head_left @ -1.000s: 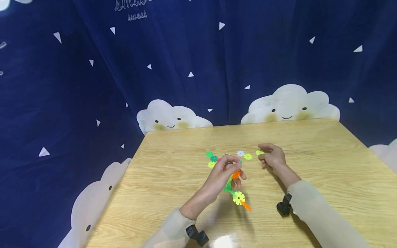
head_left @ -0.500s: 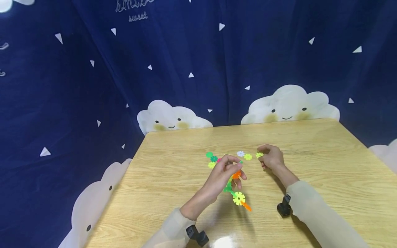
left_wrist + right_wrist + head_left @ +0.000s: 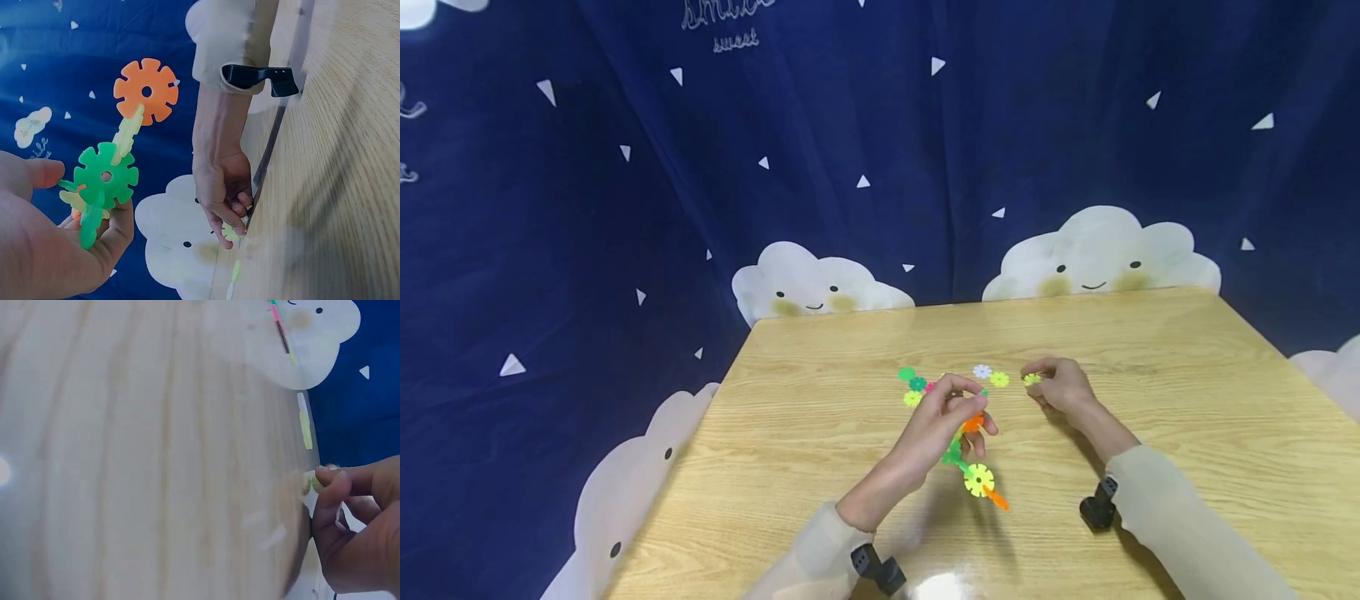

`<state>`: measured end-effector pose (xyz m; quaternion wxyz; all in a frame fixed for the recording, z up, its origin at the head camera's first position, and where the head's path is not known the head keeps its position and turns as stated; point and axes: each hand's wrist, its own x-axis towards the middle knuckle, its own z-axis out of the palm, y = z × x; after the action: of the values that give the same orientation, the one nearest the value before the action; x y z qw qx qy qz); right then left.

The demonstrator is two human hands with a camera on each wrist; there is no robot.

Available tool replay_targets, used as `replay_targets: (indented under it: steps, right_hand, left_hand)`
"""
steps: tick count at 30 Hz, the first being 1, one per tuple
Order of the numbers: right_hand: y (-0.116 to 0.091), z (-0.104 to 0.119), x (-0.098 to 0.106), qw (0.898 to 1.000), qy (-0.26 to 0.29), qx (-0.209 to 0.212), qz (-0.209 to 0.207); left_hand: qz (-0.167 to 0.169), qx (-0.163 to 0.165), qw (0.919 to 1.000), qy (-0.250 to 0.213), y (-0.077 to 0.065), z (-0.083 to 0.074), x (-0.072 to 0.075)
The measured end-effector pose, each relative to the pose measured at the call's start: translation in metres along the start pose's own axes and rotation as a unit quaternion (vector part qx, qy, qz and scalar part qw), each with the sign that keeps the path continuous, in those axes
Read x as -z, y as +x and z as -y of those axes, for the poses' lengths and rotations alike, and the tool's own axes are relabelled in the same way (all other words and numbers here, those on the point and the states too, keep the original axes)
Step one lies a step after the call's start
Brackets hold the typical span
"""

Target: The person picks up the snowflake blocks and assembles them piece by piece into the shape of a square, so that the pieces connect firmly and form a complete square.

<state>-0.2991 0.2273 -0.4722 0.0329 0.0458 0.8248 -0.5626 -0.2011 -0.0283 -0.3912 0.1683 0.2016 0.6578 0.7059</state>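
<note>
My left hand (image 3: 934,423) holds a chain of interlocking notched plastic discs (image 3: 979,480) above the table. In the left wrist view the thumb and curled fingers hold this chain by its lower part, with a green disc (image 3: 92,181) near the thumb and an orange disc (image 3: 164,94) at the far end. Part of the chain is hidden behind the hand. Farther back on the right, my right hand (image 3: 1066,387) pinches a single yellow-green disc (image 3: 1032,379) between thumb and fingertips, low over the tabletop. The right wrist view shows that disc (image 3: 309,483) nearly edge-on at the fingertips.
A white disc (image 3: 982,371) and a yellow disc (image 3: 999,379) lie side by side between the hands. Beyond the left hand lie several more discs, among them a dark green disc (image 3: 917,384). A blue curtain (image 3: 880,133) hangs behind the wooden table (image 3: 790,400).
My right hand has drawn back slightly toward me, bringing the yellow-green disc along, and has turned a little. The left hand and its chain stay nearly still.
</note>
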Motion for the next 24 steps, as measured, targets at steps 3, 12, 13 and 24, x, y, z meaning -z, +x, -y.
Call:
replay_targets:
  steps: [3, 12, 13, 24]
  right_hand:
    - [-0.002, -0.002, 0.003, 1.0, 0.01, -0.012, 0.012]
    - [-0.015, 0.002, 0.005, 0.999, 0.037, -0.013, 0.035]
    - [-0.016, 0.003, 0.006, 0.998, 0.039, -0.011, 0.037]
    - [-0.03, 0.011, 0.013, 0.997, 0.042, 0.016, 0.058]
  left_hand:
    - [0.0, 0.001, 1.0, -0.002, -0.001, 0.0, -0.001]
    - [-0.001, -0.001, 1.0, -0.002, -0.001, 0.001, -0.004]
    - [0.0, -0.002, 1.0, -0.002, -0.001, 0.0, -0.004]
    - [0.002, -0.003, 1.0, 0.002, 0.001, -0.002, -0.007]
